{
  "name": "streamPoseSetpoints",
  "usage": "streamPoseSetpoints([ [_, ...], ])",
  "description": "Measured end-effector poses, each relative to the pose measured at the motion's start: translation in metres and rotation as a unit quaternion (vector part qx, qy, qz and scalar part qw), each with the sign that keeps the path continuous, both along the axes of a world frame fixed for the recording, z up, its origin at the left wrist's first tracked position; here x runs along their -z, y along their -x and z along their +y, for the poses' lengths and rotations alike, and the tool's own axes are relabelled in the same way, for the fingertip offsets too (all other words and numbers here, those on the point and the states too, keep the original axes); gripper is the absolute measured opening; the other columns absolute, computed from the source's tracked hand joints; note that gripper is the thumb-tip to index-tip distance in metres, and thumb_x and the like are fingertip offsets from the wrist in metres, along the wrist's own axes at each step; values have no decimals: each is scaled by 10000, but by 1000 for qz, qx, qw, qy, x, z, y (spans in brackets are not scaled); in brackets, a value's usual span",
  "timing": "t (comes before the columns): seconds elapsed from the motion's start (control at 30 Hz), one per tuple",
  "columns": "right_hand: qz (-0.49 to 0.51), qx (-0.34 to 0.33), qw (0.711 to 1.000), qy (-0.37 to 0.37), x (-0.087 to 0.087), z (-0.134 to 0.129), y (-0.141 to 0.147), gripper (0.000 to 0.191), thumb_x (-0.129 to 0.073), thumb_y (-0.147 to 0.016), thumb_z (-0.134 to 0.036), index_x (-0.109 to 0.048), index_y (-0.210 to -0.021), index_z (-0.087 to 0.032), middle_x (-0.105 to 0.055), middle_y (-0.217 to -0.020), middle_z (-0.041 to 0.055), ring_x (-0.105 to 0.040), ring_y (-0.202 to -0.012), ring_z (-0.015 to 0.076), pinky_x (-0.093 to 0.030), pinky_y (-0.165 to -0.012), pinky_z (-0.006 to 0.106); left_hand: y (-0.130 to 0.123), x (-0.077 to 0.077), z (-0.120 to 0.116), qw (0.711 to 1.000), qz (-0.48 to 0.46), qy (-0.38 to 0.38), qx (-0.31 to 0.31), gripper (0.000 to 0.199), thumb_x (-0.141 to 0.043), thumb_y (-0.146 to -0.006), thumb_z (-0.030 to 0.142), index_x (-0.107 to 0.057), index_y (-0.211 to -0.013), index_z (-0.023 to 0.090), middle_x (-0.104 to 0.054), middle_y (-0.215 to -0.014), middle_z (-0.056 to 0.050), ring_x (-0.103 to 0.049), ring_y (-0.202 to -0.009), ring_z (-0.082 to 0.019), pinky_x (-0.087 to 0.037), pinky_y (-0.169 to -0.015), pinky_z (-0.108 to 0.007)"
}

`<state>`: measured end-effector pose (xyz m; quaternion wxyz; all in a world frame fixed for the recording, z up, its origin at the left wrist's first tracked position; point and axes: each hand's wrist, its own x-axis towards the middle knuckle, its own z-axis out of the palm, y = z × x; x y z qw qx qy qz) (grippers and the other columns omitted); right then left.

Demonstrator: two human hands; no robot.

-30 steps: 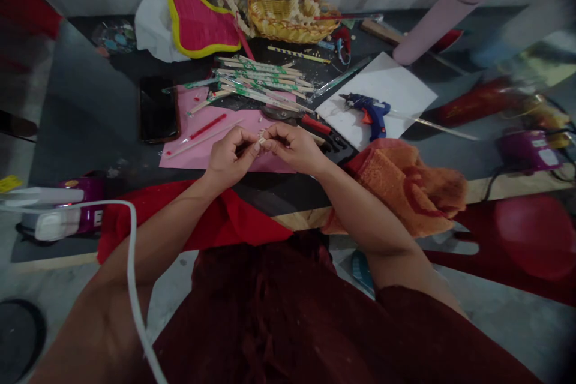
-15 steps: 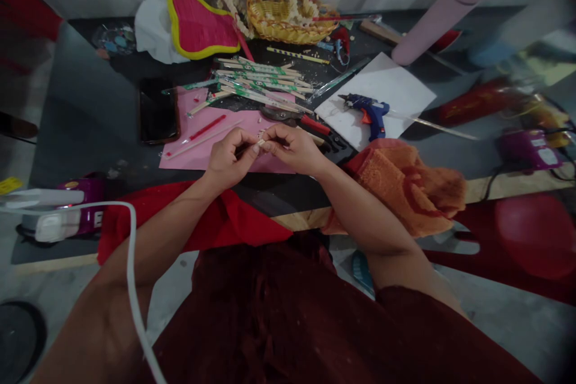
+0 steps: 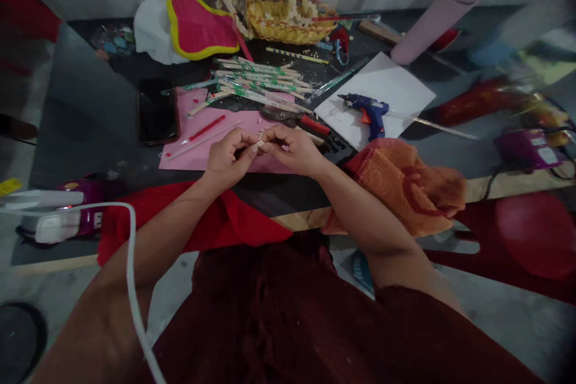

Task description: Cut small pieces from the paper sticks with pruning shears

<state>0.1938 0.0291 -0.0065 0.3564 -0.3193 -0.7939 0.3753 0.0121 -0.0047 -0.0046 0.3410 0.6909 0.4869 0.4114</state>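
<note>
Head view: left hand [image 3: 227, 159] and right hand [image 3: 292, 150] close together, both pinching a tiny pale stick [image 3: 260, 143], its long axis slanting up toward the right, above pink paper [image 3: 189, 153].

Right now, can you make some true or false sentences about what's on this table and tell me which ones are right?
1. The left hand and right hand pinch a tiny pale piece together above the pink paper. True.
2. The blue glue gun lies on the pink paper. False: it lies on a white board.
3. The woven yellow basket is at the far side of the table. True.
4. The left hand holds the orange towel. False: the towel lies to the right of the hands, beside the right forearm.
</note>
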Motion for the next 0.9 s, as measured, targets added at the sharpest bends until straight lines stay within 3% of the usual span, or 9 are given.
streamPoseSetpoints([
  [0.47, -5, 11, 1000, 10, 3, 0, -1, 152, -534, -878, -315, -583, -845, -176, -628, -820, 9, -558, -729, 116, -428, -682, 250, 2, 9, 6, 1000, -6, 12, 7, 131, -588, -827, 300, -590, -816, 170, -657, -743, -14, -584, -639, -113, -440, -573, -227],
  [0.9, -7, 20, 1000, -12, 3, 1, -1, 115, -543, -864, -279, -583, -832, -175, -630, -804, 9, -566, -735, 122, -436, -690, 253, 1, 5, 5, 999, 34, -3, 9, 123, -557, -846, 289, -582, -823, 170, -652, -738, -11, -575, -631, -112, -421, -567, -233],
])
